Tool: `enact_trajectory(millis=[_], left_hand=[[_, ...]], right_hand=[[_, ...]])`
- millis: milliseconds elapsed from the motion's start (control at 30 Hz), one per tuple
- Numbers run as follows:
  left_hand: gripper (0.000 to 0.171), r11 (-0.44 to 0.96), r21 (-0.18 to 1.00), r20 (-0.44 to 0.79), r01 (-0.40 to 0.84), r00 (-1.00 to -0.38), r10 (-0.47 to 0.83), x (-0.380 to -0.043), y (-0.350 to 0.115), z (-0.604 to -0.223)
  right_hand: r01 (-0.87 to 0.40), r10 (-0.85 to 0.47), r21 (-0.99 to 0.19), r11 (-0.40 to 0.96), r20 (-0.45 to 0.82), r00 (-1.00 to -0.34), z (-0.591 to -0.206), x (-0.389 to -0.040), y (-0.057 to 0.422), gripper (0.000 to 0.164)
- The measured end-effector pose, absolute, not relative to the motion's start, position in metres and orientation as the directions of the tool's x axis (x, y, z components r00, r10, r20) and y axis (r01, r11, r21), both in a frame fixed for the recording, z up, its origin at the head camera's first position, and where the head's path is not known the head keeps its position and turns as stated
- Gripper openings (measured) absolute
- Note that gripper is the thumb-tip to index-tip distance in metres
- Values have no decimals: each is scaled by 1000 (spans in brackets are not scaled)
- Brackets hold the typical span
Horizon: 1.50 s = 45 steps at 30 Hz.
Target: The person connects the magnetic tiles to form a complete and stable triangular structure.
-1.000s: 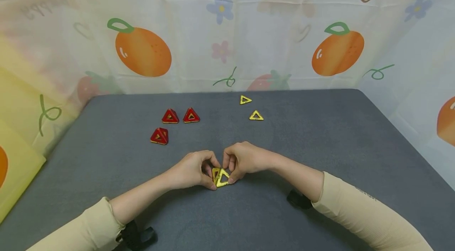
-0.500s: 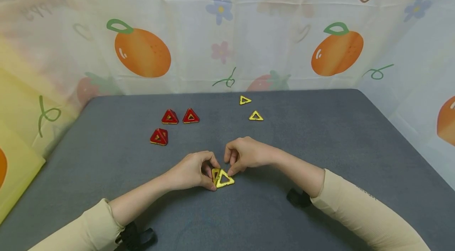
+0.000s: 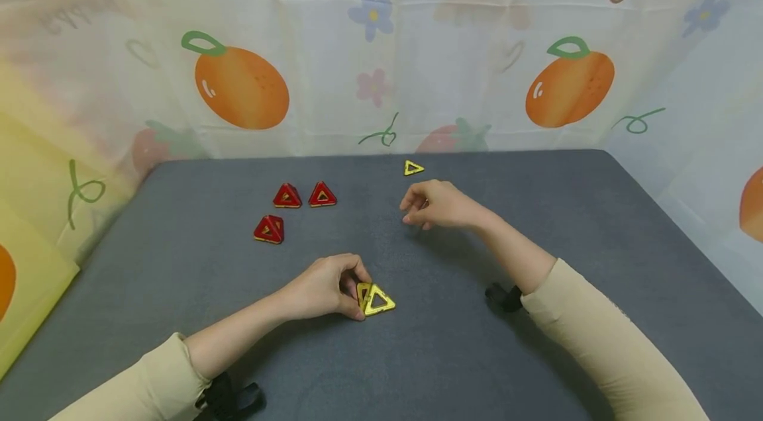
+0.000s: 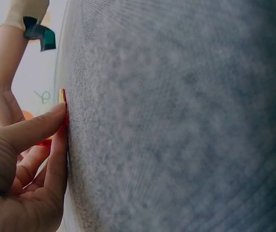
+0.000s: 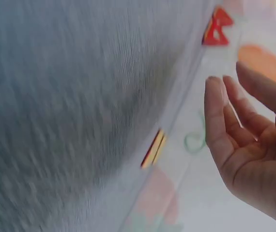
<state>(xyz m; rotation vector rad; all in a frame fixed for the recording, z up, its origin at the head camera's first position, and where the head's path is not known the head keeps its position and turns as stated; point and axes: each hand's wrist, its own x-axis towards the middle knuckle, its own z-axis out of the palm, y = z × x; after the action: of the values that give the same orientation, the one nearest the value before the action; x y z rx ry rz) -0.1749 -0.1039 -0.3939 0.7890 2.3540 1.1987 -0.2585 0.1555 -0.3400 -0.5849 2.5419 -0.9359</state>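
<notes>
My left hand (image 3: 324, 285) pinches a pair of triangular magnetic tiles (image 3: 381, 310) at their left side. In the head view their yellow faces show, one tilted up beside the other, with open centres. The left wrist view shows my thumb and fingers on a thin yellow-and-red edge (image 4: 63, 96). My right hand (image 3: 441, 204) hovers over the table farther back, its fingers loosely bent with nothing between them. Beyond it lies a flat yellow triangular tile (image 3: 407, 168). The spot under my right hand is hidden in the head view.
Three red pyramids (image 3: 269, 230) built of triangular tiles stand at the back left of the grey table (image 3: 507, 355). A printed curtain (image 3: 453, 77) hangs behind the table's far edge. Yellow cloth (image 3: 36, 302) hangs along the left side.
My right hand has let go of the paired tiles and moved back and to the right, now covering the nearer loose yellow tile. My left hand has kept its pinch.
</notes>
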Motion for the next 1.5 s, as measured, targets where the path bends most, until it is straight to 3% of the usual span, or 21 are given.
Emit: enact_trajectory(millis=[233,633,1500], left_hand=[[38,475,822,-77,314,-765,639,-174,-105,-394],[38,482,818,-83,314,-765,639,-176,-106,-393],[38,479,820,-91,314,-754,651,-176,-105,-395]], right_hand=[[-168,-375,-689,705,-161,-913,-338,-283,178,32],[-49,-263,-659,750,-229,-937,-352,-305,194,45],[-114,-282,-554,825,-228,-932,-368,-312,196,50]])
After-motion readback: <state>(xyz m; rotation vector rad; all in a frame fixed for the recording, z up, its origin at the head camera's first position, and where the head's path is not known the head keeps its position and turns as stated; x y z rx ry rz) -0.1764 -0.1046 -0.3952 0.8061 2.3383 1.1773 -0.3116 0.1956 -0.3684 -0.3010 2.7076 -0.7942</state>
